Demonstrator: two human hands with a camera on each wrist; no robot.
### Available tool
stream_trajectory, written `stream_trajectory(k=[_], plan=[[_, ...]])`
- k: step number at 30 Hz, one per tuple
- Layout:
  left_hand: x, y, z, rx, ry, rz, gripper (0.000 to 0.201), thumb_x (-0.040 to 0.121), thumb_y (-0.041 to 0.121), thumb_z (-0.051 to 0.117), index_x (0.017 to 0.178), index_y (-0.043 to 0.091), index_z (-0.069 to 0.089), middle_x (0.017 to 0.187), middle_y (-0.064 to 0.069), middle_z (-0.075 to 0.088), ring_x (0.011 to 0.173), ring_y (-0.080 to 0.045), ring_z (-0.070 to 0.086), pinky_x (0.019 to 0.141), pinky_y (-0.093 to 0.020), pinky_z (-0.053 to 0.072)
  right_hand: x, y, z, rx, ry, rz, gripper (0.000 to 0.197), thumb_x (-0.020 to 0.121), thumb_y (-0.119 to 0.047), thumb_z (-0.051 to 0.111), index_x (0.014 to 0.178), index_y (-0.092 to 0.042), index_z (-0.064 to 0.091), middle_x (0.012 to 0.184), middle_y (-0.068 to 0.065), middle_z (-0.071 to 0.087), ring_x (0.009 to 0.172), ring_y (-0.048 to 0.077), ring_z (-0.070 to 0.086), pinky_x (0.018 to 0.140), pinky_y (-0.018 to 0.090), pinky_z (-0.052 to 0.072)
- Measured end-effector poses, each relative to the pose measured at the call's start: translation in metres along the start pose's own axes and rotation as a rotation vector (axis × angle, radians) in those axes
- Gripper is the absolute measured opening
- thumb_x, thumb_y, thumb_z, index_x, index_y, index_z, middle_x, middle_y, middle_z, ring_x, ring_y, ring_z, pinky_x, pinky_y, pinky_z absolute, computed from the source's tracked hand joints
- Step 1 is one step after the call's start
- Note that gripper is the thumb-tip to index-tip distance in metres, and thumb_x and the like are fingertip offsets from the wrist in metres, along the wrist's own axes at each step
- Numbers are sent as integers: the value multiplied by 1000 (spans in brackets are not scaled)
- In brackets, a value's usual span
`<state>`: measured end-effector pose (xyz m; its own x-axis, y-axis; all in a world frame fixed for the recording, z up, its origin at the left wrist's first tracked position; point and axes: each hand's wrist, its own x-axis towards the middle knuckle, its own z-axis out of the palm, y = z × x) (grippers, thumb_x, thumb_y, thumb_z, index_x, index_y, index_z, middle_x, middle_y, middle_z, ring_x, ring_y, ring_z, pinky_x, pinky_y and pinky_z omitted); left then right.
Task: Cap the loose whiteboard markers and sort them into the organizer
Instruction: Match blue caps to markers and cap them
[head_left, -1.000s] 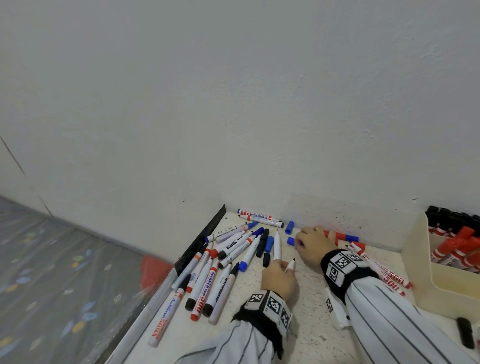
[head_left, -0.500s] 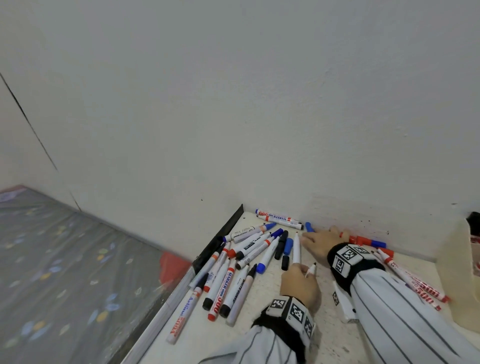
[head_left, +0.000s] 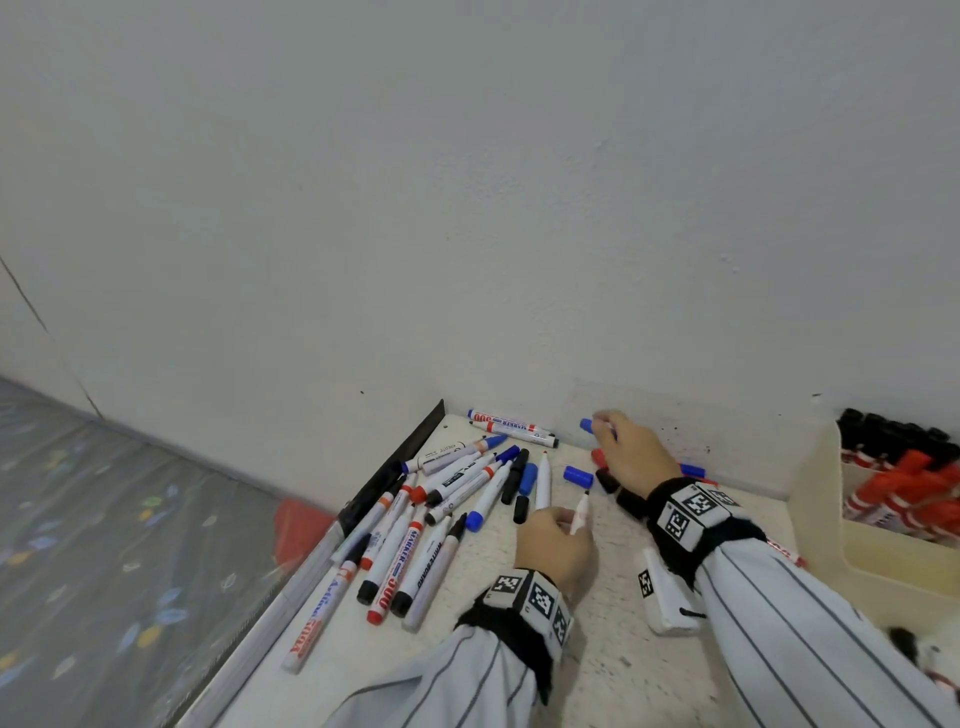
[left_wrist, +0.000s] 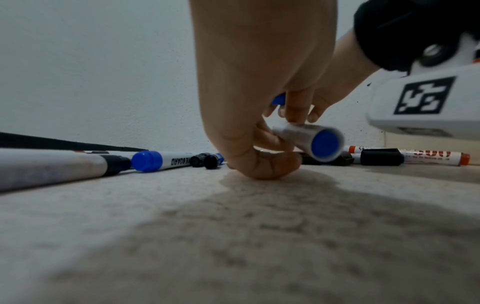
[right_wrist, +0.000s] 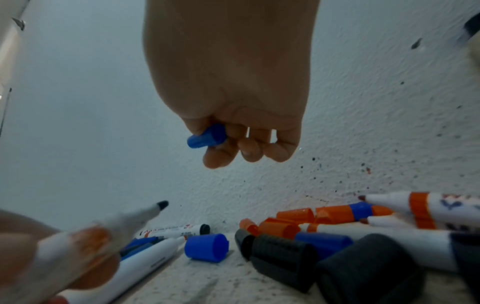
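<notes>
Left hand (head_left: 553, 545) grips an uncapped marker (head_left: 580, 512), knuckles on the surface (head_left: 613, 670). Right hand (head_left: 631, 457) pinches a blue cap (right_wrist: 206, 136) near the wall. Loose markers (head_left: 415, 525) left, caps (right_wrist: 283, 253) scattered between; organizer (head_left: 883, 530) far right.

We see a pale speckled bench (head_left: 613, 670) set into the corner of a white textured wall (head_left: 467, 208), the wall flecked with small dark and red specks low down near the bench. A black strip (head_left: 395, 467) and a grey metal rail (head_left: 249, 634) run along the bench's left edge, with something red (head_left: 298, 525) just beyond them. Further left lies a grey patterned floor (head_left: 104, 545) with small coloured leaf-like marks.
</notes>
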<state>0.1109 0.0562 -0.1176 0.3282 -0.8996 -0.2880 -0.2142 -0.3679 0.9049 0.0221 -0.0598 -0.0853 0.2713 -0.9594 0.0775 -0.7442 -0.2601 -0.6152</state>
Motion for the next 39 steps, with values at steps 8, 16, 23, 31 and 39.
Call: stream_trajectory(k=[8, 16, 23, 31, 39], plan=[[-9, 8, 0, 21, -129, 117, 40, 94, 27, 53, 132, 18, 51, 121, 0, 59, 94, -5, 51, 77, -14, 40, -39, 18, -28, -62, 64, -6, 22, 95, -31, 47, 110, -18, 54, 99, -2, 46, 99, 17, 46, 81, 28, 36], [-11, 7, 4, 50, -202, 230, 35, 96, 19, 48, 131, 19, 53, 101, 13, 59, 75, 7, 47, 51, -2, 38, -71, 33, -38, 87, -89, -52, 11, 90, -16, 55, 92, -26, 57, 97, -5, 58, 93, 13, 54, 77, 23, 38], [-10, 5, 3, 129, -232, 298, 34, 95, 20, 50, 128, 19, 56, 120, 3, 61, 105, -5, 50, 92, -20, 36, -83, 39, -40, 73, -121, -55, 14, 88, -15, 58, 94, -27, 56, 98, -2, 59, 88, 13, 55, 74, 20, 41], [-6, 1, 6, 1, -257, 319, 9, 89, 16, 60, 95, 22, 64, 77, 4, 63, 56, -3, 50, 55, -17, 42, -86, 42, -50, 36, -182, -108, 27, 91, -15, 55, 79, -39, 53, 98, -3, 58, 78, 3, 48, 68, 14, 34], [-6, 0, 5, 104, -288, 421, 21, 95, 20, 50, 94, 11, 69, 50, 15, 54, 41, 1, 39, 48, -13, 35, -91, 40, -51, 9, -245, -50, 20, 98, -24, 42, 81, -26, 52, 73, -8, 47, 64, 4, 42, 60, 17, 32]])
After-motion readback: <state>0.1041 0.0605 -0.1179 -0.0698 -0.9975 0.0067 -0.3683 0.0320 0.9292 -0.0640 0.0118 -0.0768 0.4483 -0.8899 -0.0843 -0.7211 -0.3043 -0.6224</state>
